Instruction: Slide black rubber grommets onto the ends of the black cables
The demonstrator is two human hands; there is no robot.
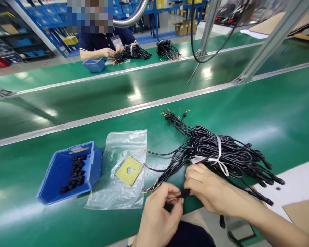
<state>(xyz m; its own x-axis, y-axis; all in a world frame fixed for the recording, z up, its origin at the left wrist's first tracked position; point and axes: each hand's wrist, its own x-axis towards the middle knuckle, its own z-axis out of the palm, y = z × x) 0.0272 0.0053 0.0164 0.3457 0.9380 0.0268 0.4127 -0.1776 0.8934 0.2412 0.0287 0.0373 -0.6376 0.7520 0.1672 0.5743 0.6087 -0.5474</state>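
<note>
My left hand (162,210) pinches a black cable near its stripped end, where thin yellow and red wires show. Close beside it, my right hand (208,187) is closed around a small black fitting (185,193) on the same cable. Behind my hands lies a bundle of black cables (204,142), tied with a white strap (219,151). Loose wire ends point left, and black connectors (264,178) stick out on the right. To the left, a clear plastic bag (103,195) lies flat with a yellow square pad (123,173) with a hole on it.
A blue bin (47,187) holding several black fittings (76,173) stands at the left. A metal rail (113,114) runs along the bench's back. Across it, a person (105,51) handles another cable bundle (136,52) near a blue bin (94,65). A metal post (270,44) rises at right.
</note>
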